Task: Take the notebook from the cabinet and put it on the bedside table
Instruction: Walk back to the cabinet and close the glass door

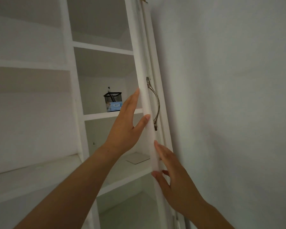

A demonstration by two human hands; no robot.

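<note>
A white cabinet stands with its door swung wide, seen edge-on, with a metal handle on its outer face. My left hand lies flat against the door's inner side, thumb on its edge. My right hand touches the same edge lower down, fingers spread on the outer side. A flat white notebook lies on the shelf behind the hands, partly hidden by the door.
A black mesh pen holder and a blue box sit on the shelf above. Open white shelves run to the left. A plain wall is close on the right.
</note>
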